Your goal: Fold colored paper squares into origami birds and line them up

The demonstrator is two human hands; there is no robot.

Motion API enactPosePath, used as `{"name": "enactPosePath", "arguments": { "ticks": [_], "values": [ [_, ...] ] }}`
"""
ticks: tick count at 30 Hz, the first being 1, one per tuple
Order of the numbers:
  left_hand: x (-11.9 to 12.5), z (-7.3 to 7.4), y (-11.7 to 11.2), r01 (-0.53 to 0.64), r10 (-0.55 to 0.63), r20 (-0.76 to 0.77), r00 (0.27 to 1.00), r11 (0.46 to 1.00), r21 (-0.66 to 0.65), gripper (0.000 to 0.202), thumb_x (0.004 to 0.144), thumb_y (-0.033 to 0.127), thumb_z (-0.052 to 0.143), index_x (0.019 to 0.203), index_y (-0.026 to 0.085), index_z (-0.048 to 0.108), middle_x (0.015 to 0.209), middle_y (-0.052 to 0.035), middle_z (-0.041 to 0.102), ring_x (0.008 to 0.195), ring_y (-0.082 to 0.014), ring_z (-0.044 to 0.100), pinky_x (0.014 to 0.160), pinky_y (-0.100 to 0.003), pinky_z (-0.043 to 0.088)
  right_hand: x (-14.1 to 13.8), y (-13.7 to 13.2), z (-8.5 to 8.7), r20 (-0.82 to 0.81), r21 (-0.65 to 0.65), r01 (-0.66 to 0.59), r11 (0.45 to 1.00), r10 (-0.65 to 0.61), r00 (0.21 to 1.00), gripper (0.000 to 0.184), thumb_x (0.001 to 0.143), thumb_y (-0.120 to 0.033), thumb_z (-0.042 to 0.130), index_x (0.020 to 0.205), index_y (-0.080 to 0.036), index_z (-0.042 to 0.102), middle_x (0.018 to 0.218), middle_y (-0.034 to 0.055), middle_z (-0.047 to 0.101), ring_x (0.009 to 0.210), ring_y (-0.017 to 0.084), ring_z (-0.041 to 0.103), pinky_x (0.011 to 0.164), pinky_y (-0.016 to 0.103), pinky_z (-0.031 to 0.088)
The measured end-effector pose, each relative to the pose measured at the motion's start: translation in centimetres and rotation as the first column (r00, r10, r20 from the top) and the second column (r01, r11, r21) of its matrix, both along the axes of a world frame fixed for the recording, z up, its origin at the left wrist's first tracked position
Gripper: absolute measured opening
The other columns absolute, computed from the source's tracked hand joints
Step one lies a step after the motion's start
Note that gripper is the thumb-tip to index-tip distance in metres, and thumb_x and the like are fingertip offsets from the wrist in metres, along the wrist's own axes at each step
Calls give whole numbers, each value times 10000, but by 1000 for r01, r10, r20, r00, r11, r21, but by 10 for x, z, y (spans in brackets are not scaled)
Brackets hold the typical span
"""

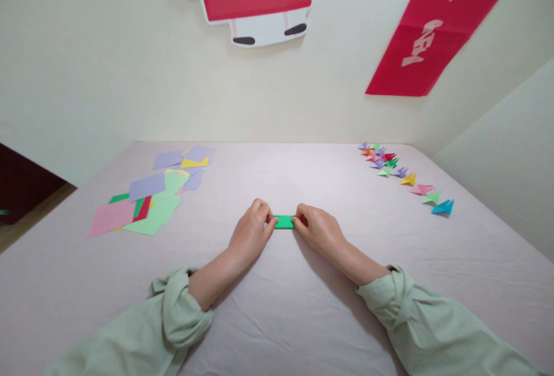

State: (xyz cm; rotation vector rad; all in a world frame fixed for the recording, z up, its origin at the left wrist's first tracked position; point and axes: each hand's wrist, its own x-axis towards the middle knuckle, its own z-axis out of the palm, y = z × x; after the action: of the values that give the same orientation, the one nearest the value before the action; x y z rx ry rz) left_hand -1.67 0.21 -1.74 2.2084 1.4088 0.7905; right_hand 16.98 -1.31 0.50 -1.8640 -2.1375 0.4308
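A small green piece of folded paper [284,222], a narrow flat strip, lies crosswise between my hands at the middle of the table. My left hand [254,227] pinches its left end between thumb and curled fingers. At the right end, my right hand [318,227] grips it the same way. Only the strip's middle shows; both ends are hidden by my fingers.
Loose sheets of coloured paper [149,214] lie overlapping on the left of the cloth-covered table [268,318]. A row of small folded paper figures [407,179] runs along the right side. Behind the table rises a pale wall [277,99] with red decorations.
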Motion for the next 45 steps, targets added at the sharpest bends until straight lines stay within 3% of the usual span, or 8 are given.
{"name": "enactPosePath", "arguments": {
  "ticks": [23,28,33,37,40,45],
  "values": [
    [4,4,-3,-34,43,-154,987,998,56,119,871,175,526,772,207,469,878,-26,512,756,-168,536,668,-305,431,-8,1,5,89,-40,30,999,-26,996,138,883,-274,490,805,-208,582,722,9,628,620,135,518,533,255,210],
    [3,5,-4,-39,51,-173,984,997,73,38,886,156,495,899,190,506,932,-36,536,829,-177,560,729,-310,476,-8,1,6,126,-53,35,998,-28,992,134,883,-278,487,824,-211,588,744,3,644,637,136,540,535,254,212],
    [6,12,-18,55,-1,-293,956,983,173,249,904,126,449,1125,191,543,1185,-89,574,1088,-222,540,913,-387,462,-8,2,5,133,-41,26,999,-20,991,144,893,-291,477,835,-219,587,766,7,663,644,140,548,541,257,215],
    [15,13,-46,201,-117,-434,893,968,153,364,906,253,499,1257,158,531,1302,-110,576,1210,-255,507,1058,-435,369,-6,3,2,128,-49,12,999,-6,992,160,907,-309,473,848,-215,589,783,12,667,653,137,553,550,256,224],
    [21,9,-62,198,-114,-504,856,973,115,556,886,413,522,1343,99,473,1409,-160,497,1286,-304,455,1069,-454,357,-4,3,1,118,-38,13,999,-8,993,146,904,-305,484,844,-215,582,769,4,661,646,133,552,548,252,225],
    [22,7,-65,168,-98,-540,836,982,81,633,889,481,488,1392,102,432,1465,-131,443,1333,-294,414,1091,-439,336,-4,4,1,102,-23,3,1000,-1,995,138,896,-302,497,823,-212,573,751,0,655,637,130,552,540,250,218]
  ]
}}
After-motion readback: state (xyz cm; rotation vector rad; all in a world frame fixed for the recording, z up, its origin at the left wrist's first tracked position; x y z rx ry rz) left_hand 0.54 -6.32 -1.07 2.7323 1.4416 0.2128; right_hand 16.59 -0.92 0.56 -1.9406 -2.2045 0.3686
